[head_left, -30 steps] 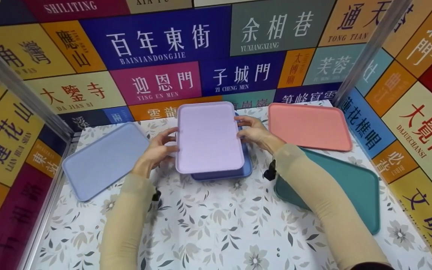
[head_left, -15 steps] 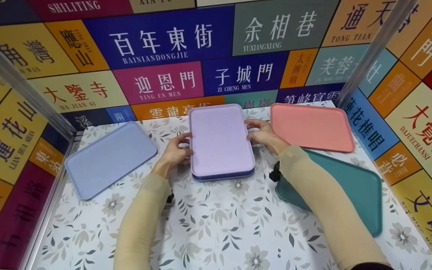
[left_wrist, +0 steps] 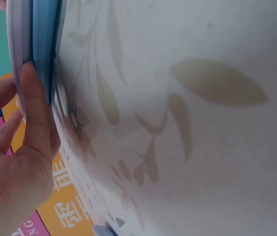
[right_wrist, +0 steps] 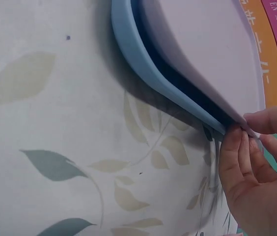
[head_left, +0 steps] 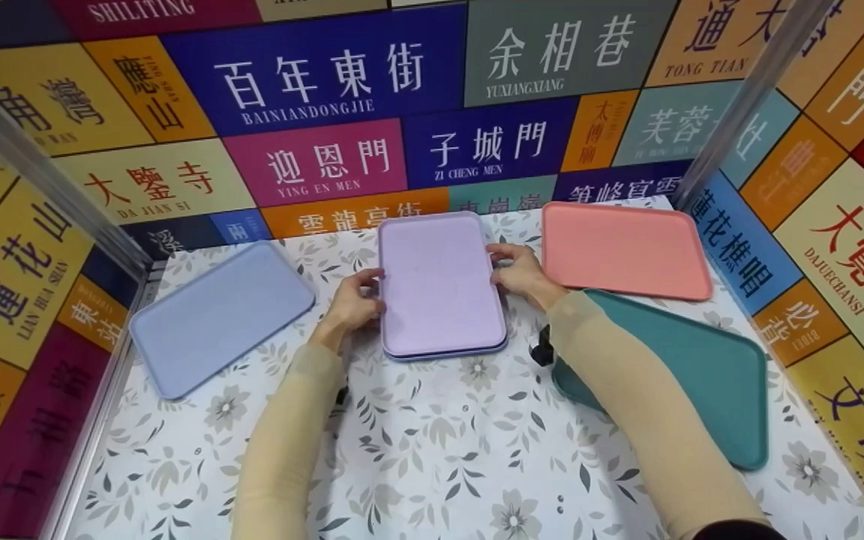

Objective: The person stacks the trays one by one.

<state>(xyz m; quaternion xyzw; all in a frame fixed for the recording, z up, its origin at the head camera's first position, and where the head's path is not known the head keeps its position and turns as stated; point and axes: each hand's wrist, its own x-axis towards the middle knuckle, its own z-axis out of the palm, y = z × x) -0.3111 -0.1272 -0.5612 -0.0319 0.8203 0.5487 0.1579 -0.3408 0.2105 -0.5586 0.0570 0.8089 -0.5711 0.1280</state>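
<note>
A lilac rectangular tray lies on top of a blue tray, nearly lined up with it. Only a thin edge of the lower tray shows in the head view. My left hand holds the lilac tray's left edge, its fingertips right at the rim. On the opposite side my right hand pinches the right edge with thumb and fingers. The right wrist view shows a narrow dark gap between the lilac rim and the blue tray below. In the left wrist view both rims run side by side.
A pale blue tray lies slanted at the left. At the back right is a coral tray, with a dark green tray in front of it, partly under my right forearm. Printed panels wall the floral tabletop.
The lilac tray has moved right and down onto the blue tray, from overhanging it to nearly covering it. Both hands have gone with it and stay at its edges.
</note>
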